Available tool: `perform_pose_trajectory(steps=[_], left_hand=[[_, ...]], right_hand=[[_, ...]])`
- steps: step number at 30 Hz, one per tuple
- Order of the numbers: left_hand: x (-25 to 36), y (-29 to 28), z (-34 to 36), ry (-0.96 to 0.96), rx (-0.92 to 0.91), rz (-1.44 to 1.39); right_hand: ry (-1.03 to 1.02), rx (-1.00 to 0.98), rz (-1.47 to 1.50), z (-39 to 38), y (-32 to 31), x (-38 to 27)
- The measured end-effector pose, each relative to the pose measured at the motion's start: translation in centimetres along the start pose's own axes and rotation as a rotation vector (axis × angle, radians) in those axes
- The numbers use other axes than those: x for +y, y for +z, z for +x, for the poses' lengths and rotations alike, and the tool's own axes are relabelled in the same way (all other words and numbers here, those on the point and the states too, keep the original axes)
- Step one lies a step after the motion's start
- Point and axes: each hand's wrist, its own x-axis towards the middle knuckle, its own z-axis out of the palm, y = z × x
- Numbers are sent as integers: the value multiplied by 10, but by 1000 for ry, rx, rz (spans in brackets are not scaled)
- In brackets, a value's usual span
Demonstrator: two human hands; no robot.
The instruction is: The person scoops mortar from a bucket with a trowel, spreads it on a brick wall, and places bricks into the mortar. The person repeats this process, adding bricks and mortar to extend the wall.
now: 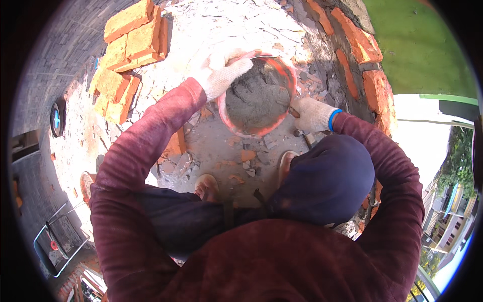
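An orange-red bucket (236, 126) holds grey wet mortar (251, 100) on the rubble-strewn ground between and ahead of my feet. My left hand (224, 75), in a pale knit glove, grips the bucket's upper-left rim, fingers closed over it. My right hand (312, 115), in a similar glove with a blue cuff, is closed on the handle of what looks like a trowel (293, 110) at the bucket's right side; its blade is sunk in the mortar and mostly hidden. Just below that hand, another tool (310, 138) lies on the ground, partly hidden by my right knee.
Stacked orange bricks (138, 38) stand at upper left. A low brick course (376, 93) runs along the right beside a green wall (425, 48). A black tyre (57, 118) and a metal-framed object (55, 241) sit at far left. Broken chips lie around my feet.
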Motion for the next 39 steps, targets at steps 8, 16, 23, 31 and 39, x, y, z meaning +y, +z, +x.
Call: perform_pose_trajectory(steps=[8,16,23,31,39], left_hand=[[-18,-5,-17,-94,55,45],[14,-5,-10,-125,111,245],[-44,-35,-2,-143,310,231],[-80,-36,3,-242,243,-389],[-73,-39,17,-276,157,-417]], right_hand=[[-70,-42,243,10,24,-31],[-157,-92,530,-16,8,-19],[-205,-5,884,-40,2,15],[112,396,1104,-158,-49,43],[539,1015,-199,-156,-91,104]])
